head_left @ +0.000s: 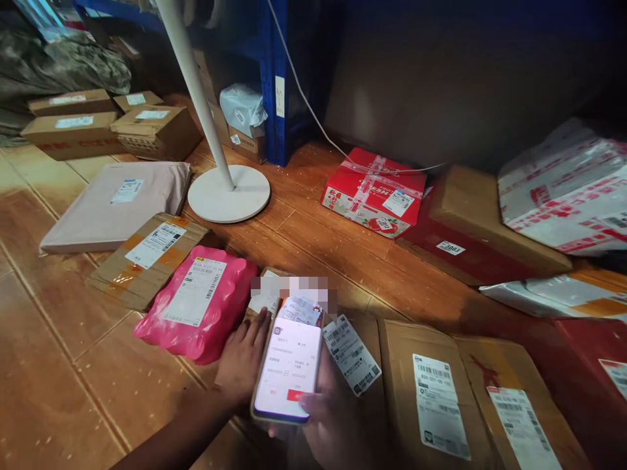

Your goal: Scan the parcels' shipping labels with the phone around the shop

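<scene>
Going off the round stand base (228, 193): the wide flat package (115, 205) sits just left of it, the flat mailer (147, 258) and soft parcel (196, 303) lie front-left of it, nearer us, and the taped carton (375, 192) is off to its right. Behind it stands the shelf post (277, 85), with a cluster of boxes (157, 130) back-left, and well in front of it we're holding the phone (288, 369) over a small box (262, 303).
</scene>
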Demonstrator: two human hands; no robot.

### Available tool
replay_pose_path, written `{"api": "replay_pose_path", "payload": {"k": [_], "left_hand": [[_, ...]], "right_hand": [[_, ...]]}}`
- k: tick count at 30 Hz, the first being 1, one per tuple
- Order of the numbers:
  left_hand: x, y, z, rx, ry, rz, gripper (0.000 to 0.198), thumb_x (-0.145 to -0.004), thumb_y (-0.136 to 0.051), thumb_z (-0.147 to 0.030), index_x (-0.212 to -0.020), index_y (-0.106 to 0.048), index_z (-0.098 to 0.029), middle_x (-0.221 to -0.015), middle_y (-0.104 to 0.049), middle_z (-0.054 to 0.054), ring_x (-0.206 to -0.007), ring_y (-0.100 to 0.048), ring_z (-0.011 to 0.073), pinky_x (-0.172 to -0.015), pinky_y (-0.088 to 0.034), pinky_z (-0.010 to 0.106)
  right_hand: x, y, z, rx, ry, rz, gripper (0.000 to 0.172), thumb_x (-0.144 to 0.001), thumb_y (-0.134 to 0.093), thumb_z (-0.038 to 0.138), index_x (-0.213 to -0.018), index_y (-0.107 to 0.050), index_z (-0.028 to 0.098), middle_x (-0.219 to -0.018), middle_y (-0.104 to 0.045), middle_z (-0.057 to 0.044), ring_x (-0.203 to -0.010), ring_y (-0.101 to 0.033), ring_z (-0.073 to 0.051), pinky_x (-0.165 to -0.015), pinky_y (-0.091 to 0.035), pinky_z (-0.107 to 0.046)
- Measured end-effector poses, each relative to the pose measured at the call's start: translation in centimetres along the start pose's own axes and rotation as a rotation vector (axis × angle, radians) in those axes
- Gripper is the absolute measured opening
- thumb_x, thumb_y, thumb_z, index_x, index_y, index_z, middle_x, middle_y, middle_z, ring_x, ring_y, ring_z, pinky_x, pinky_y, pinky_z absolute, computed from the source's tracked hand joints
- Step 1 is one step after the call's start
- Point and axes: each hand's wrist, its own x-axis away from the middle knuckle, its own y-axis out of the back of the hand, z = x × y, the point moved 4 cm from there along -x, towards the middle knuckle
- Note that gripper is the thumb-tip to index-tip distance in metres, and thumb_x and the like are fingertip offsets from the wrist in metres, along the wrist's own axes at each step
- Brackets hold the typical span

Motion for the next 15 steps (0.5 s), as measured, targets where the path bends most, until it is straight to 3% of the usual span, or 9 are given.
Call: {"api": "replay_pose_path", "payload": {"k": [5,7,11,15], "left_hand": [[0.3,0.8,-0.8,-0.123,-0.021,-0.024,0.058,-0.085,-0.046,-0.036,-0.138,-0.04,-0.01,-0.142,-0.047,0.015,-0.11,-0.054,0.0273,-0.088,-0.047,0.041],[0.4,0.7,-0.7,-0.123,0.003,-0.006,0.058,-0.086,-0.045,-0.037,-0.137,-0.041,-0.012,-0.143,-0.047,0.013,-0.111,-0.053,0.0265,-0.091,-0.046,0.04],[0.1,0.6,-0.7,-0.074,0.11,0.151,0.057,-0.087,-0.042,-0.039,-0.138,-0.043,-0.014,-0.147,-0.042,0.011,-0.115,-0.052,0.0279,-0.096,-0.043,0.041],[-1.1,1.9,-1.8,-0.04,0.272,0.399,0.057,-0.088,-0.033,-0.032,-0.141,-0.038,-0.011,-0.154,-0.027,0.011,-0.122,-0.046,0.0345,-0.097,-0.041,0.049]], "right_hand": [[-1.4,6.5,3.5,-0.001,0.156,-0.254,0.077,-0.059,-0.068,0.029,-0.13,-0.039,0.028,-0.102,-0.071,-0.005,-0.099,-0.067,-0.029,-0.078,-0.057,-0.041],[-2.5,7.7,5.8,0.015,0.179,-0.311,0.075,-0.058,-0.068,0.029,-0.127,-0.042,0.028,-0.103,-0.07,-0.005,-0.097,-0.067,-0.029,-0.072,-0.057,-0.04],[-5.0,5.6,11.4,0.097,0.208,-0.247,0.07,-0.061,-0.064,0.027,-0.128,-0.042,0.03,-0.099,-0.069,-0.006,-0.072,-0.067,-0.025,-0.043,-0.048,-0.028],[-4.4,0.1,16.4,0.156,0.231,-0.188,0.073,-0.062,-0.064,0.027,-0.13,-0.039,0.033,-0.091,-0.068,-0.001,-0.065,-0.064,-0.021,-0.04,-0.046,-0.025]]}}
